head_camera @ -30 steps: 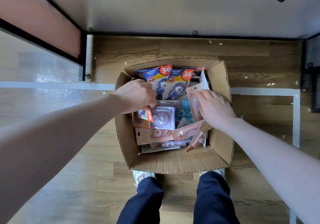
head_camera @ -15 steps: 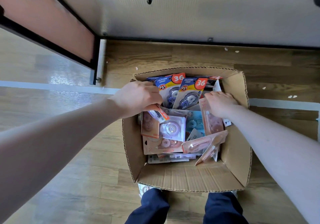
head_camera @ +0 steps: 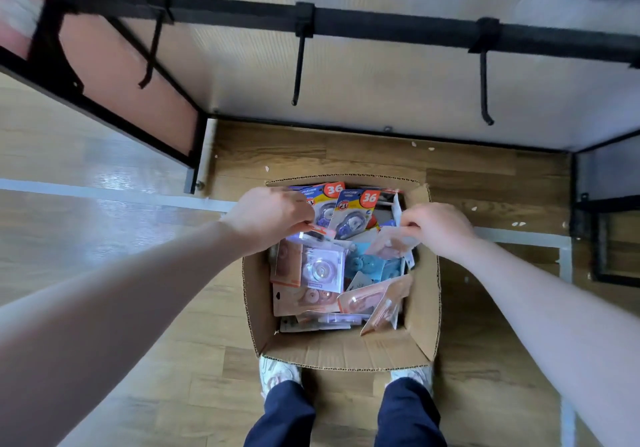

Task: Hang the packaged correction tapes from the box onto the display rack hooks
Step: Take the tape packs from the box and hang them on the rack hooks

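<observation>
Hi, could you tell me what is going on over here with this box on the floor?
A person stands over an open cardboard box of packaged correction tapes and reaches in with both hands. The left hand pinches a clear pack with an orange edge by its top, and the right hand grips a pale pink pack. Both packs are at the box. The black hooks on the display rack above hang bare.

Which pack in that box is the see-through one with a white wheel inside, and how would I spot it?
Look into the cardboard box on the floor between the person's feet. Below the left hand, toward the box's left side, lies the clear pack. Its neighbours are pinkish-brown or blue cards; it alone is transparent, with a white round spool showing.
</observation>
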Demonstrator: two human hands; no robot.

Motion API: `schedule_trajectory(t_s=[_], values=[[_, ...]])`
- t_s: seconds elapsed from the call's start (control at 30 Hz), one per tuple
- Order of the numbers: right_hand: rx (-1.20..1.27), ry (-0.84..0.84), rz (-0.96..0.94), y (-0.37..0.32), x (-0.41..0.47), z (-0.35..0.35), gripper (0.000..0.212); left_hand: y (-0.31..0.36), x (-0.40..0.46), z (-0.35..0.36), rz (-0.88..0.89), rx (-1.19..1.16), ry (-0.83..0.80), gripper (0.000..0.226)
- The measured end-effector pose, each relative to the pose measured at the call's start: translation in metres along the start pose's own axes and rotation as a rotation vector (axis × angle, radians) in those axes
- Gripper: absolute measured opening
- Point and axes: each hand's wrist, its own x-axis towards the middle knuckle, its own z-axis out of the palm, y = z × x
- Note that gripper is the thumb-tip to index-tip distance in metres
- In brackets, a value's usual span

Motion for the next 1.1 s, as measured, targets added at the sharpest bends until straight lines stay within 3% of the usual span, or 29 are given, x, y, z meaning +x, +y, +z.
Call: schedule_trajectory(t_s=[0.13, 0.77, 0.9, 1.0, 1.1], values=[[-0.027, 0.136, 0.012, -0.007, -0.031, -0.053, 0.014, 0.016, 0.0, -0.047, -0.007, 0.071, 0.057, 0.02], [0.026, 0.518, 0.021, -0.043, -0.181, -0.256, 0.021, 0.087, -0.015, -0.268, 0.013, 0.2, 0.326, 0.014], [0.007, 0.578, 0.027, -0.056, -0.217, -0.302, 0.024, 0.096, -0.025, -0.312, -0.027, 0.245, 0.386, 0.03], [-0.064, 0.686, -0.003, -0.068, -0.25, -0.335, 0.009, 0.108, -0.032, -0.347, -0.02, 0.284, 0.412, 0.03], [-0.092, 0.743, 0.05, -0.072, -0.277, -0.361, 0.036, 0.122, -0.033, -0.383, 0.007, 0.293, 0.447, 0.031]])
